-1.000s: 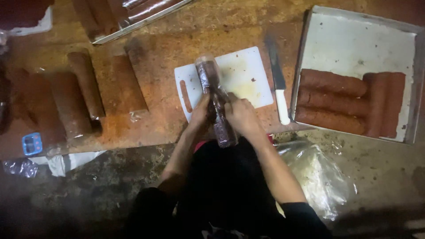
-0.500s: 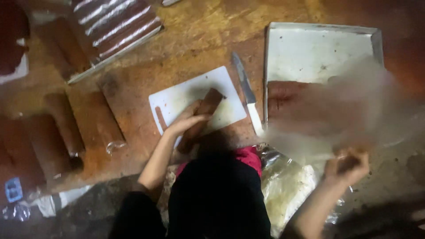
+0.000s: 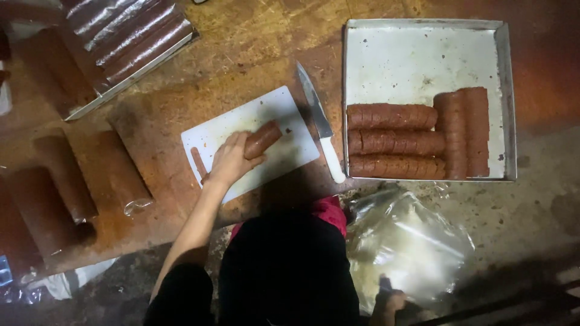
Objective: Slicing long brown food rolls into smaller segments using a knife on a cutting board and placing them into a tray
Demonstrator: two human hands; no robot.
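Head view. The left hand (image 3: pixel 228 162) is closed over the near end of an unwrapped sausage log (image 3: pixel 261 140), pinning it on the white cutting board (image 3: pixel 284 154) near the middle of the bench (image 3: pixel 241 48). The right hand (image 3: pixel 393 300) is low, off the bench's near edge, touching the clear plastic bag (image 3: pixel 405 247) on the floor; whether it grips anything cannot be told.

Progress, as judged: partial. The metal tray (image 3: pixel 423 54) at the bench's right end holds several bare logs (image 3: pixel 393 142), three lying crosswise and two upright against them, filling its near half; the far half is bare. Wrapped logs (image 3: pixel 66 181) lie at the left end, and more sit in a second tray (image 3: pixel 130 36) at the far left corner, so much stock appears unprocessed.

Edges and room. The knife (image 3: pixel 320 124) lies between board and tray, just beside both, blade pointing away from the person. The board's near corner lies close to the bench's near edge. Open bench surface lies beyond the board and between the board and the wrapped logs.
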